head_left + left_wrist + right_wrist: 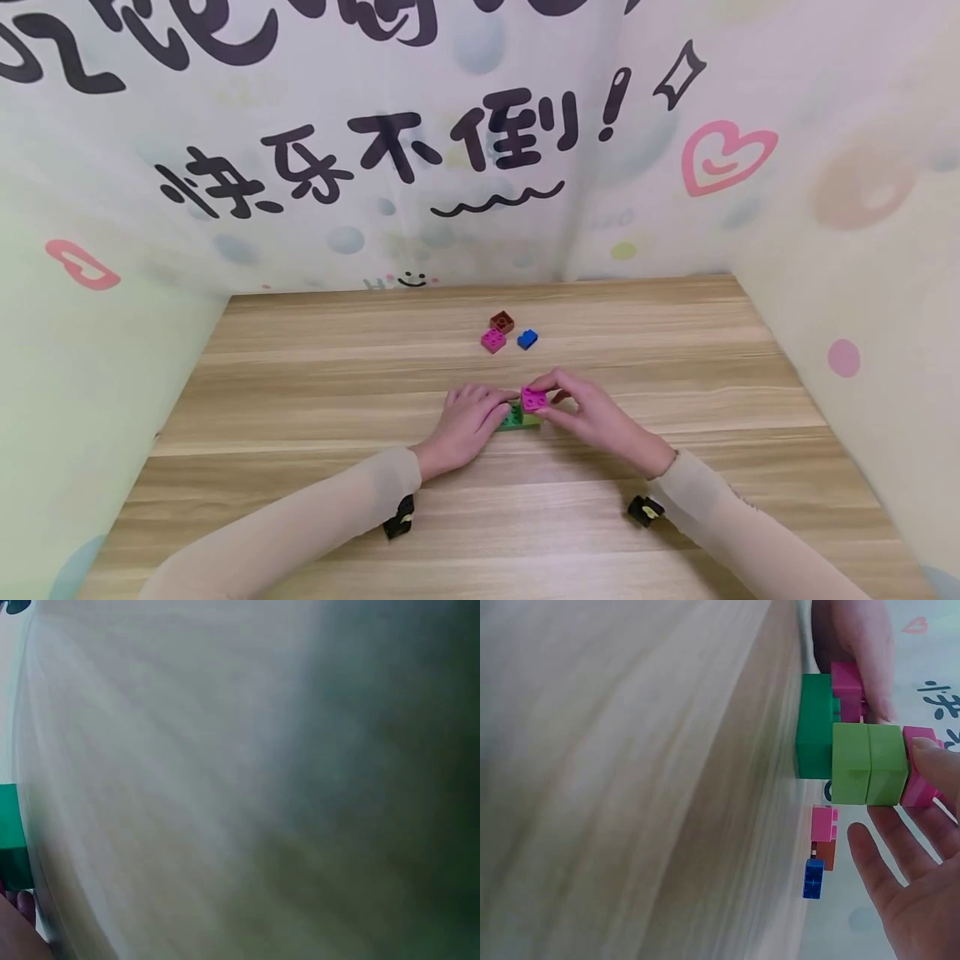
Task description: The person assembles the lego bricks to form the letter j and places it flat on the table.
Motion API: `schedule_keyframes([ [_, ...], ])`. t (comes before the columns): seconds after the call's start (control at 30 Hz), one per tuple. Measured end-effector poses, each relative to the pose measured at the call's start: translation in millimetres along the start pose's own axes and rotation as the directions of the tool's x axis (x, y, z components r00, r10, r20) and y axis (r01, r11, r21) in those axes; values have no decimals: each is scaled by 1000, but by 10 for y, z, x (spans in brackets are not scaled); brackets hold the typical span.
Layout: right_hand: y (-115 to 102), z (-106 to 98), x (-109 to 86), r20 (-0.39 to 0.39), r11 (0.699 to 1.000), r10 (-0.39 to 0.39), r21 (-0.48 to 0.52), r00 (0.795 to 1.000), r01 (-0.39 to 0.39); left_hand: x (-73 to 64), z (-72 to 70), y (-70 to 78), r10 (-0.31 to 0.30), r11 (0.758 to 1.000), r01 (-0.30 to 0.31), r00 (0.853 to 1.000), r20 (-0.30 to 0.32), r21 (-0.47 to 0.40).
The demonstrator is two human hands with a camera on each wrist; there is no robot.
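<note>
My right hand (596, 421) pinches a magenta toy building brick (535, 401) between thumb and fingers. In the right wrist view that brick sits against the top of two stacked light green bricks (866, 765). These stand on one end of a long dark green brick (814, 739), which lies on the table. Another pink brick (846, 690) is on its other end, mostly hidden under my left hand (468, 423) in the head view. My left hand holds that end, thumb at the near side. The left wrist view shows only a dark green corner (11, 825) and a fingertip.
Beyond my hands lie a loose magenta brick (493, 340), a brown brick (502, 321) turned with its hollow side up, and a small blue brick (528, 339). Printed white cloth walls (420, 242) border the wooden table (315, 358) at the back and sides.
</note>
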State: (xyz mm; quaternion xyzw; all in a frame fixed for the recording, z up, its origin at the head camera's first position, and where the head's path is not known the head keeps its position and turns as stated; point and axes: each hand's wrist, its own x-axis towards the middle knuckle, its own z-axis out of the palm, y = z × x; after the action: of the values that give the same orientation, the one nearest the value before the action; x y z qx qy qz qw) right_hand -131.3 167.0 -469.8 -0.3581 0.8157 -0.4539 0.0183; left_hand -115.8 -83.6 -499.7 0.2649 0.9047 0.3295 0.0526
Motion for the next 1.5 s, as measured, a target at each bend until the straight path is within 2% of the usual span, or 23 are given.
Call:
schedule_keyframes([
  [0.3, -41, -14, -19, 2, 1000, 11, -10, 1000, -11, 33, -38, -32, 11, 1000, -10, 999, 42, -16],
  [0.43, -29, 15, -23, -7, 999, 33, -8, 999, -33, 40, -42, -33, -26, 997, 27, 999, 20, -77],
  [0.6, -16, 44, -27, -21, 999, 47, -8, 999, -47, 32, -47, -19, -62, 980, 59, 998, -14, -188],
  [0.9, -25, 52, -13, -18, 998, 57, -3, 998, -57, 62, -50, 29, -82, 974, 66, 994, -67, -217],
  [1.1, -23, 63, 13, 0, 998, -8, -68, 1000, 8, 62, -24, 62, -117, 961, 84, 987, -114, -262],
  [1.27, -39, 64, 19, 4, 990, -64, -123, 998, 64, 61, 23, 57, -105, 969, 68, 984, -146, -238],
  [1.5, -90, 35, 22, 14, 990, -33, -140, 999, 35, 80, 56, 28, -102, 975, 69, 983, -154, -210],
])
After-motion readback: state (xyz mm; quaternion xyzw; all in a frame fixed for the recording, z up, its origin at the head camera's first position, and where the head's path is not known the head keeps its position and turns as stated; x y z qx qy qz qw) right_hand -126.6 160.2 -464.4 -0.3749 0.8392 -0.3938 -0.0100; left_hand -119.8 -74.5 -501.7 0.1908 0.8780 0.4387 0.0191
